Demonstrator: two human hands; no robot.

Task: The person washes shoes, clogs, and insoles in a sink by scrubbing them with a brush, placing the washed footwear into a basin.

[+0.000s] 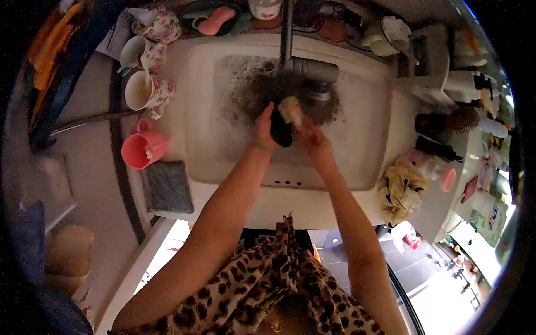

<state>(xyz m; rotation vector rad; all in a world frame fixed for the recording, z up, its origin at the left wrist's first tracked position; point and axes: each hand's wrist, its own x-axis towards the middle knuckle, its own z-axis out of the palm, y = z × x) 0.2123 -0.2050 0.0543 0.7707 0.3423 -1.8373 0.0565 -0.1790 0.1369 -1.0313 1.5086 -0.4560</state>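
Note:
Over the white sink, my left hand is closed around a black shoe-shaped item, whose rounded end points toward me. My fingers and the dim light hide its exact kind. My right hand grips a scrub brush with a pale, yellowish head. The brush head rests against or just above the black item; I cannot tell which. Dark, dirty suds spread across the basin behind both hands. A dark faucet reaches over the sink just beyond them.
Floral mugs and a pink mug line the left rim, above a grey cloth. A pink soap-like piece lies at the back. On the right are a crumpled beige cloth, a white pot and several toiletries.

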